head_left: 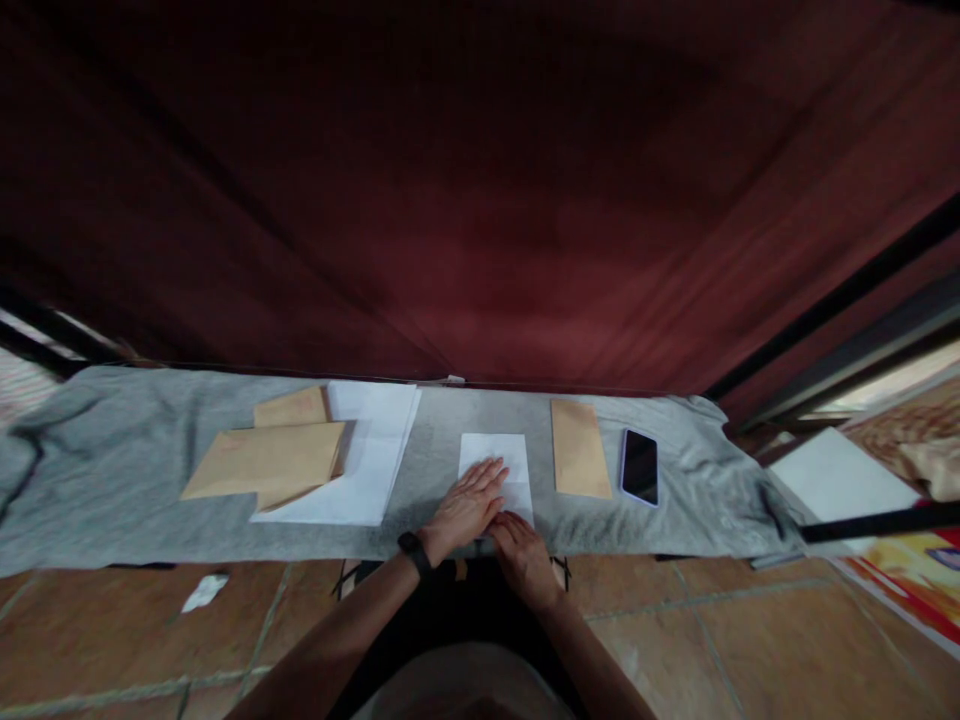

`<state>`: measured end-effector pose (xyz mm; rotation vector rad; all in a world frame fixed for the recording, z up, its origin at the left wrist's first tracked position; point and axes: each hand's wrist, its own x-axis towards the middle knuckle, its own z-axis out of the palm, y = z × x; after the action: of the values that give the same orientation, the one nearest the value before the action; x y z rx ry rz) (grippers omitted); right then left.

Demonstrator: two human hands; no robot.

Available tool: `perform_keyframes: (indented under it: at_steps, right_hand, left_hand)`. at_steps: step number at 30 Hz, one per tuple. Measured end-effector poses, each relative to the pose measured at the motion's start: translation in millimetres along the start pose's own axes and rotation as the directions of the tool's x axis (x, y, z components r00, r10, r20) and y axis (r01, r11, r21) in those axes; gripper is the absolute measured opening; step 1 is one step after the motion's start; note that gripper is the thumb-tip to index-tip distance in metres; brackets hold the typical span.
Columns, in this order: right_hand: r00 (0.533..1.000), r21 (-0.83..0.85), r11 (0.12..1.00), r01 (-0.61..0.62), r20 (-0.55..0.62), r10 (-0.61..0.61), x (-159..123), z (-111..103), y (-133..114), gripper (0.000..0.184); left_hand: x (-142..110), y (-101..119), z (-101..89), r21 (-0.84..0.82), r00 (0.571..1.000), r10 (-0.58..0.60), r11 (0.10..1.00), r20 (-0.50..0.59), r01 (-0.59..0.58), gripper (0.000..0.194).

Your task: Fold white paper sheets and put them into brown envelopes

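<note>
A folded white sheet of paper [491, 447] lies in front of me on the grey cloth. My left hand [469, 498], with a black band on its wrist, rests flat on the sheet, fingers stretched toward its right side. At the sheet's near edge is my right hand [519, 550], its fingers bent and touching the paper close to the left hand. Whether the right fingers pinch the edge or only press on it is hard to see. To the right of the sheet lies a brown envelope [581, 450].
Several brown envelopes [270, 458] overlap a stack of white paper [375, 455] on the left. A phone [640, 467] lies right of the single envelope. Grey cloth [690, 450] covers the narrow table, and a dark red panel [465, 280] rises behind it. Paper scrap [205, 592] is on the tiled floor.
</note>
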<state>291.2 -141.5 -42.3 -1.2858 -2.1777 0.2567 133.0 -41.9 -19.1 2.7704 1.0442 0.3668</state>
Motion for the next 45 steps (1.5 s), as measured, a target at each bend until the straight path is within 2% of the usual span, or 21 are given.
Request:
perform_keyframes:
  at_steps: [4, 9, 16, 23, 26, 28, 32, 34, 39, 42, 45]
  right_hand:
    - [1.000, -0.008, 1.000, 0.007, 0.004, -0.007, -7, 4, 0, 0.036]
    - [1.000, 0.013, 1.000, 0.014, -0.012, -0.014, -12, 2, 1, 0.035]
    - [1.000, 0.033, 0.999, 0.003, -0.021, -0.002, -14, 1, 1, 0.041]
    - [0.995, -0.061, 0.995, -0.075, -0.072, 0.071, -31, -7, 10, 0.051]
    - [0.995, -0.069, 0.993, -0.098, -0.033, 0.096, -33, -12, 14, 0.052]
    - [0.996, -0.057, 0.994, -0.092, -0.006, 0.092, -32, -15, 16, 0.052]
    - [0.997, -0.033, 0.997, -0.068, 0.032, 0.070, -27, -18, 20, 0.049]
    - [0.997, -0.024, 0.998, -0.058, 0.055, 0.059, -24, -18, 19, 0.049]
    - [0.995, 0.008, 0.999, -0.036, 0.097, 0.035, -16, -16, 5, 0.044]
    - [0.992, 0.072, 0.996, -0.057, 0.117, 0.049, -7, -19, 1, 0.041]
    - [0.987, 0.103, 0.989, -0.110, 0.127, 0.096, 7, -24, 11, 0.041]
  left_hand:
    - [13, 9, 10.3, -0.064, 0.994, 0.089, 0.994, 0.059, -0.085, 0.047]
    - [21, -6, 21.2, -0.027, 0.992, 0.113, 0.993, 0.054, -0.112, 0.048]
    - [18, -41, 25.2, 0.073, 1.000, -0.016, 0.997, -0.022, 0.018, 0.051]
    - [-10, -63, 19.1, 0.070, 0.992, -0.114, 0.991, -0.055, 0.118, 0.051]
    - [-31, -59, 12.7, -0.006, 0.990, -0.128, 0.992, -0.051, 0.128, 0.049]
    - [-48, -51, 6.0, -0.076, 0.996, -0.090, 0.993, -0.016, 0.089, 0.050]
    - [-79, -29, -8.9, -0.184, 0.997, 0.014, 0.983, 0.081, 0.001, 0.072]
    - [-87, -22, -13.1, -0.209, 0.995, 0.025, 0.978, 0.093, -0.005, 0.077]
    - [-85, -22, -12.0, -0.192, 0.995, -0.069, 0.978, 0.071, 0.081, 0.070]
    - [-81, -27, -10.7, -0.155, 0.994, -0.042, 0.986, 0.097, 0.057, 0.071]
    - [-80, -28, -11.5, -0.140, 0.994, 0.001, 0.990, 0.109, 0.015, 0.071]
